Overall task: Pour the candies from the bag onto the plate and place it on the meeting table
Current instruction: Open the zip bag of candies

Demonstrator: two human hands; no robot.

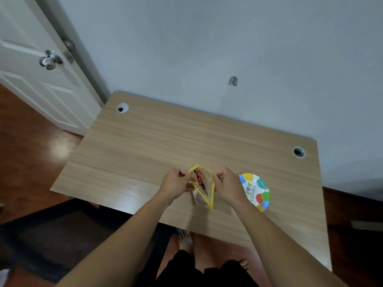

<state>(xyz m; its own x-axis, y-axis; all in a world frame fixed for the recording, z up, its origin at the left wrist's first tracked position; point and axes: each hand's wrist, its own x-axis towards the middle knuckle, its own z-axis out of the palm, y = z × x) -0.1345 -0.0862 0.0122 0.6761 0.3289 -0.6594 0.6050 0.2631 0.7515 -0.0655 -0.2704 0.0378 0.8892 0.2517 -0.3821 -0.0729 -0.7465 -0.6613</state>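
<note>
A clear plastic bag with a yellow zip edge (204, 189) is held above the wooden table (145, 146), its mouth pulled apart. Red and dark wrapped candies show inside it. My left hand (175, 183) pinches the left side of the bag's mouth. My right hand (227, 185) pinches the right side. A round paper plate (258, 190) printed with coloured dots and "Happy Birthday" lies flat on the table just right of my right hand, which covers its left edge. Nothing lies on the visible part of the plate.
The table stands against a grey wall, with a cable hole at the back left (122, 108) and another at the right (298, 152). A white door with a metal knob (49, 61) is at the left. A dark rug (62, 235) lies on the wooden floor.
</note>
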